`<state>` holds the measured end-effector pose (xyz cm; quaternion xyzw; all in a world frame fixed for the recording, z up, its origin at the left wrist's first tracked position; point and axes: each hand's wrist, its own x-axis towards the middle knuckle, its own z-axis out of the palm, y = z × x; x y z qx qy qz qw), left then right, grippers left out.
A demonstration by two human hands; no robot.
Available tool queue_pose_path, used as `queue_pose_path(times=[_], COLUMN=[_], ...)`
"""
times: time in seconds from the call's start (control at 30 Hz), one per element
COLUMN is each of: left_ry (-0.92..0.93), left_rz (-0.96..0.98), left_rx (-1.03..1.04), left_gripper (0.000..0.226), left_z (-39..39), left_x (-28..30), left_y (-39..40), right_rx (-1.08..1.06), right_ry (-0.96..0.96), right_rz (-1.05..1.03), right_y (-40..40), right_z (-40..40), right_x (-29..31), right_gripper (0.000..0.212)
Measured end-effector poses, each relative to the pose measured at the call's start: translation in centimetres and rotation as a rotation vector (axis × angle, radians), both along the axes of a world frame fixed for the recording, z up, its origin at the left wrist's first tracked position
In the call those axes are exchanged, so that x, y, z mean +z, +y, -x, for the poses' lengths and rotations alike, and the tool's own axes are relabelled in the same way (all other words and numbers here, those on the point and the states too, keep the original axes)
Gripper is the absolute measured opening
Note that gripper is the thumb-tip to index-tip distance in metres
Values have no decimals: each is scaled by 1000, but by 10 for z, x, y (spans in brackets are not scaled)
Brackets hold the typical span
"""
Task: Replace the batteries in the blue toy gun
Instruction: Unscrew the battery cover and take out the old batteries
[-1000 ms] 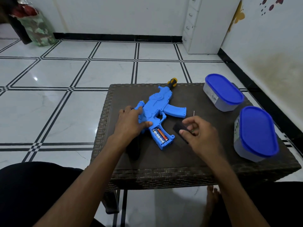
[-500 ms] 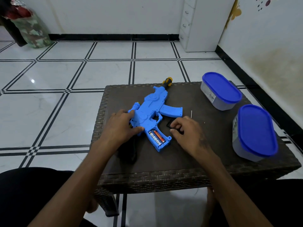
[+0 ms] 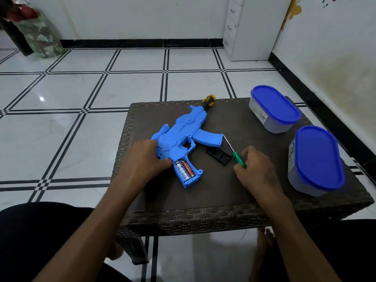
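The blue toy gun [image 3: 184,137] is laid flat on the dark woven worktop [image 3: 223,192], toward its left half, with the barrel pointed to the far side and the grip turned to the near side. The battery bay in the grip is uncovered, and two batteries [image 3: 185,167] are seen lying side by side in it, one white and one orange. The rear of the gun is held down by the left hand [image 3: 145,159], its fingers curled over the body and its thumb pressed just left of the open bay. A black cover [image 3: 219,156] is laid on the worktop just right of the grip, under the magazine. A green-handled screwdriver [image 3: 236,155] is pinched by the right hand [image 3: 256,169] at the near end of its handle; its thin metal shaft is slanted toward the far left, with the tip close to the end of the magazine, though whether it touches cannot be told. Two tubs with blue lids are set at the right edge of the worktop, one far [image 3: 274,108] and one near [image 3: 315,159], well apart from the gun. A white tiled floor [image 3: 81,88] with black lines is seen beyond.
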<state>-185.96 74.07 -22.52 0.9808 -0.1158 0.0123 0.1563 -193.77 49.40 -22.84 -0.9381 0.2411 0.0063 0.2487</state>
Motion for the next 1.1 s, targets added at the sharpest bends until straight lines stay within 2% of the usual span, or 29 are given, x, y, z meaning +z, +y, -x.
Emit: queue_pose_path(times=[0.23,0.33,0.4,0.5,0.6,0.7,0.8,1.1], left_ry=[-47,-21,-11,-40,-77,-49,-13,56], left_rz=[-41,-80,-124,-157,-36,36,23,-41], left_rx=[80,88,98,93,-10,-187,-285,-364], left_gripper=[42,43,43,48,58,47,37,42], left_z=[11,13,15,19,18,14,9,7], left_x=[2,7,9,6,3,3,3,0], left_y=[-5,-7,-6,-2,-4,-15,-22,-17], right_rx=[-112,-127,-113,-89,2,179,276,406], right_ry=[-320,-543,-686,-812,-855,-833,-795,-761], right_rz=[-22,-73,-146,-388,-525,-592,-552,-328], right_y=[-6,-1,3,11,20,30,40,44], right_z=[8,9,7,5,5,5,3,-8], right_x=[5,6,6,14,24,27,29,19], right_gripper=[22,22,20,15,11,13,17,11])
